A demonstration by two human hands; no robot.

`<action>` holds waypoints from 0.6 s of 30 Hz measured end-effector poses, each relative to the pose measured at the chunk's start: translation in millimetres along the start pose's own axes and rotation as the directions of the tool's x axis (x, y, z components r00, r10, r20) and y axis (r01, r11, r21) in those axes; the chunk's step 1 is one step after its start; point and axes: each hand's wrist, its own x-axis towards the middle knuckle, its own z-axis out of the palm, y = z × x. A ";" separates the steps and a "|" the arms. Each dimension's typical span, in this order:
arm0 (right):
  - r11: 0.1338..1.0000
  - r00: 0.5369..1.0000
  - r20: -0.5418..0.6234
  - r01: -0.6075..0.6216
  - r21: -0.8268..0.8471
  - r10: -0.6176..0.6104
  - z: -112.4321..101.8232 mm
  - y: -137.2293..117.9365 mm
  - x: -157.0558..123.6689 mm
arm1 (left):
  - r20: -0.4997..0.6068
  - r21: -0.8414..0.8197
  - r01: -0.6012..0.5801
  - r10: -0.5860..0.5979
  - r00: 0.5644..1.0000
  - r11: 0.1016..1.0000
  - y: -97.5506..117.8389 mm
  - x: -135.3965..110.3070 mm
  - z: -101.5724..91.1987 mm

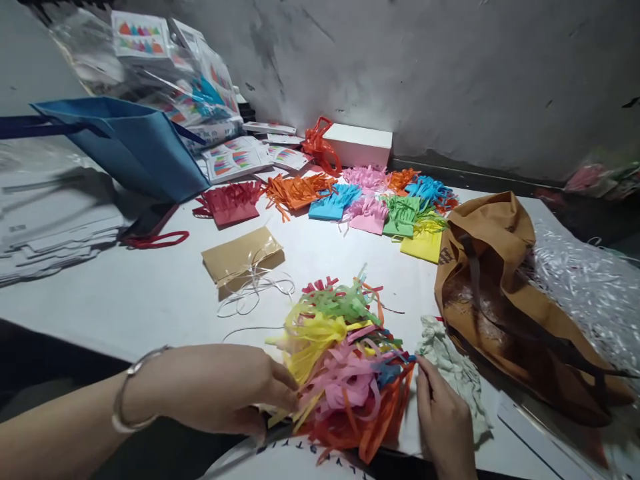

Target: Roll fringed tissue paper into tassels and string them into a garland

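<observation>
A bunch of tissue-paper tassels [345,380] in yellow, pink, green, orange and blue lies at the table's front edge. My left hand [215,387], with a silver bangle on its wrist, is at the bunch's left side. Its fingers curl in against the yellow and pink strips, and their tips are partly hidden. On the other side, my right hand [443,407] pinches the twisted blue end of a tassel between thumb and finger. Crumpled pale paper [455,373] lies just beyond the right hand. Clear string [255,287] trails from a folded brown card [243,257] toward the bunch.
Fringed tissue packs [370,207] in several colours line the back. A blue bag [135,147], printed cards [237,159] and a white box [359,143] stand behind. White sheets [55,213] are stacked left. A brown bag [500,287] and plastic-wrapped material [595,287] lie right.
</observation>
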 end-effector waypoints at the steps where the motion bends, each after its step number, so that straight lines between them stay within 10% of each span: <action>1: 1.000 1.000 -0.018 0.007 -0.002 -0.007 -0.5 -0.4 -1.2 | 0.028 -0.180 -0.063 0.070 0.997 0.982 -0.4 -0.5 -12.6; 3: 1.000 0.999 -0.047 0.013 0.004 -0.013 -1.8 -3.1 -3.1 | -0.105 -0.366 -0.152 0.121 0.987 0.918 -8.7 12.4 -36.9; 7: 0.999 0.996 -0.079 0.040 0.017 -0.039 -3.6 -10.3 -6.5 | -0.465 -0.172 -0.147 0.051 0.884 0.974 -43.7 80.5 -52.8; 12: 0.997 0.995 -0.084 0.065 0.042 -0.062 -6.3 -13.8 -10.8 | -0.234 -0.018 -0.147 0.139 0.962 0.989 -71.3 152.6 -32.1; 18: 0.996 0.995 -0.090 0.054 0.072 -0.048 -12.8 -15.7 -8.2 | -0.169 0.004 -0.157 0.155 0.973 0.988 -70.3 146.7 -33.9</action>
